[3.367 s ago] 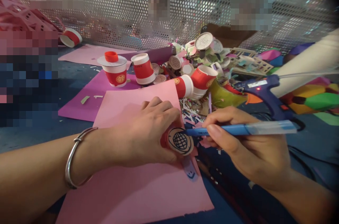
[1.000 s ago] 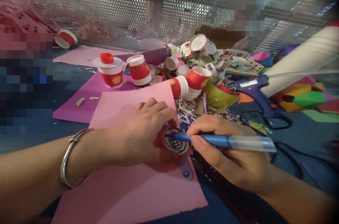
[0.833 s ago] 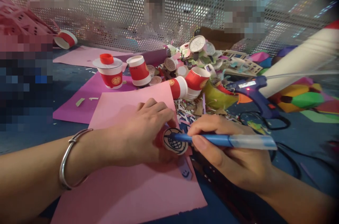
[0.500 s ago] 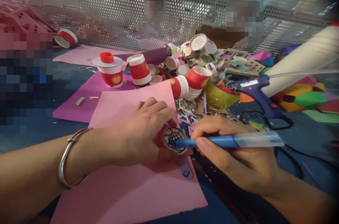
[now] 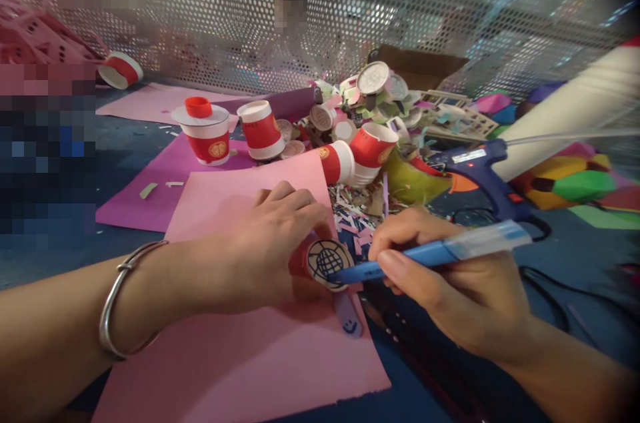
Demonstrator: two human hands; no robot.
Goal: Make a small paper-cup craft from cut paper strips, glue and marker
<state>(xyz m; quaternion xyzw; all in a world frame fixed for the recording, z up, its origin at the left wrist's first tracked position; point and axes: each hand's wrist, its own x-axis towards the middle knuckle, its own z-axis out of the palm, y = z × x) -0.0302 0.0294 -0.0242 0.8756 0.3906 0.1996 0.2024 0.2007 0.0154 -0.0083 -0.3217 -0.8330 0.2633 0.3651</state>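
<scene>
Dark blue counter with pink paper sheet, perforated metal wall behind, left hand clamped on red cup, right hand gripping blue pen

Craft table count: cups, paper sheets, tools.
Six red paper cups show, one far left; one pink paper sheet near, two purple sheets beyond; one blue marker pen; one blue glue gun right.
</scene>
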